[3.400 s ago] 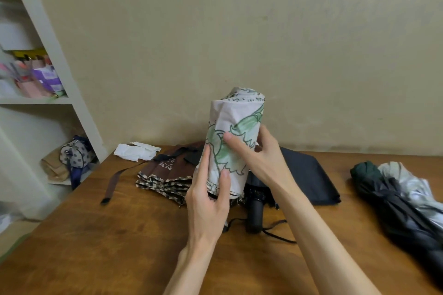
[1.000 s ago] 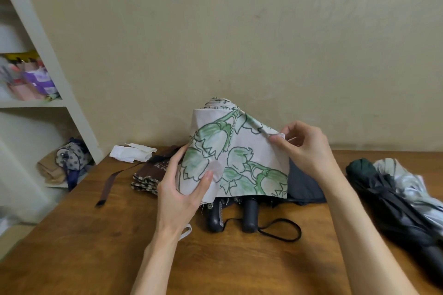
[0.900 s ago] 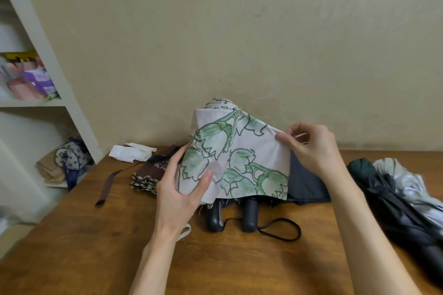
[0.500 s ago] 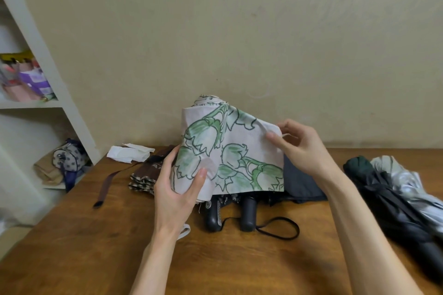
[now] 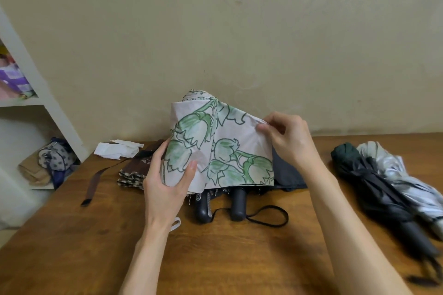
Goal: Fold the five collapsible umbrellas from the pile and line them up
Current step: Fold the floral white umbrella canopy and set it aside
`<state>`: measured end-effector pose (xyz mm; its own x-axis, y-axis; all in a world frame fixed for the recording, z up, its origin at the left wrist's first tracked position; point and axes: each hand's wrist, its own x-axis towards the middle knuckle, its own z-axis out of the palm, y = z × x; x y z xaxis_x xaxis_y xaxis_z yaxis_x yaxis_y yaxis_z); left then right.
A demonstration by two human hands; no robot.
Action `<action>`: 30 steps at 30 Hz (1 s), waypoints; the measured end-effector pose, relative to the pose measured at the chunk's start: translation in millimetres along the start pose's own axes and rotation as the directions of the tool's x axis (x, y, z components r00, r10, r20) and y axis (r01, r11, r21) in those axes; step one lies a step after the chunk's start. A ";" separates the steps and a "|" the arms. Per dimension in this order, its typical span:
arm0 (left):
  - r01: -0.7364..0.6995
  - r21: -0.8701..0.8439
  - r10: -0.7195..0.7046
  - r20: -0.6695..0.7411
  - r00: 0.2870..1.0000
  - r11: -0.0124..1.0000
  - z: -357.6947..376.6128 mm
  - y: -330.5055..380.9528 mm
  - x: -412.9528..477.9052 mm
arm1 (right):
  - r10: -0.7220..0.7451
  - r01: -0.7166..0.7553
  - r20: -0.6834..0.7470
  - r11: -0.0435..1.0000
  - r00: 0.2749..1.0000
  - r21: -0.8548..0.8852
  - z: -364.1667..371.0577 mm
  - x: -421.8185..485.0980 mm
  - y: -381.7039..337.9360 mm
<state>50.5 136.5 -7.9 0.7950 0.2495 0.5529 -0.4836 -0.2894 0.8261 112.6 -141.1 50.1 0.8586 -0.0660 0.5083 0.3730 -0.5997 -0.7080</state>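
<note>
1. While the left hand (image 5: 165, 189) grasps the rolled lower part of the floral umbrella (image 5: 230, 151), with the thumb across the front of the cloth and the fingers curled behind it, the right hand (image 5: 287, 136) pinches the upper edge of a loose canopy flap between thumb and fingertips.
2. Floral umbrella: white cloth with green flowers, held upright above the wooden table (image 5: 72, 246), tip upward, with the flap spread out to the right.
3. Pile behind the floral umbrella: a brown patterned umbrella (image 5: 135, 170) lying flat with its brown strap (image 5: 96, 179) trailing toward the near left; a dark grey canopy (image 5: 285, 172); two black handles (image 5: 238, 206) pointing toward the viewer, one carrying a black wrist cord (image 5: 268, 215).
4. Right side of the table, well apart from the pile: a dark umbrella (image 5: 374, 189) and a silvery umbrella (image 5: 407, 179), lying side by side and touching.
5. White crumpled cloth (image 5: 117, 149) at the far left of the table, beside the wall.
6. Shelf unit (image 5: 55, 122), left of the table. Upper compartment: purple and pink items (image 5: 14, 79), too blurred to identify. Lower compartment: a dotted pouch (image 5: 56, 157) lying against a tan bag (image 5: 33, 171).
</note>
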 end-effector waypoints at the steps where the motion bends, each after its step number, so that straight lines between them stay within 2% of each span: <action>1: 0.002 0.002 -0.002 0.002 1.000 1.000 0.4 0.4 -0.2 | -0.003 0.003 0.020 1.000 1.000 -0.015 -1.7 0.0 1.1; 5: 0.007 0.011 -0.007 0.010 1.000 1.000 1.6 2.8 -0.9 | -0.015 0.020 0.087 0.998 0.996 -0.058 -10.2 -0.4 -1.4; 8: -0.001 -0.005 0.001 0.002 1.000 1.000 1.1 3.2 -1.1 | -0.019 0.018 0.071 1.000 0.997 0.005 -14.1 3.4 1.1; 12: -0.019 -0.001 0.019 0.006 1.000 1.000 -0.9 0.0 -1.1 | 0.078 -0.075 0.005 0.941 0.997 0.329 -16.9 1.3 -2.1; 15: -0.036 -0.009 0.036 0.000 0.999 0.999 -1.1 -0.9 -0.1 | 0.222 -0.205 0.046 0.775 0.974 0.598 -14.8 -2.2 -7.3; 17: -0.045 -0.012 0.045 -0.001 0.999 0.999 -1.4 -1.1 0.3 | 0.266 -0.265 0.102 0.703 0.959 0.659 -14.1 -1.9 -7.6; 20: -0.054 -0.011 0.054 -0.002 0.999 0.998 -2.2 -2.0 0.3 | 0.281 -0.360 0.227 0.683 0.933 0.636 -13.7 -2.9 -8.3; 23: -0.063 0.001 0.063 -0.006 0.998 0.998 -2.4 -3.6 0.4 | 0.312 -0.375 0.208 0.775 0.927 0.508 -10.9 -3.8 -7.9; 26: -0.061 0.003 0.061 -0.016 0.998 0.998 -1.0 -3.2 0.6 | 0.275 -0.298 0.121 0.827 0.954 0.477 -11.0 -3.7 -5.6; 30: -0.054 -0.011 0.053 -0.012 0.999 0.998 -0.7 -2.4 0.5 | 0.078 -0.116 0.108 0.903 0.991 0.414 -17.7 -3.4 -4.1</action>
<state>51.8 138.0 -9.6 0.7638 0.2443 0.5974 -0.5296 -0.2918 0.7964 102.0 -152.5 60.0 0.9180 -0.0255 0.3957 0.3827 -0.2040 -0.9011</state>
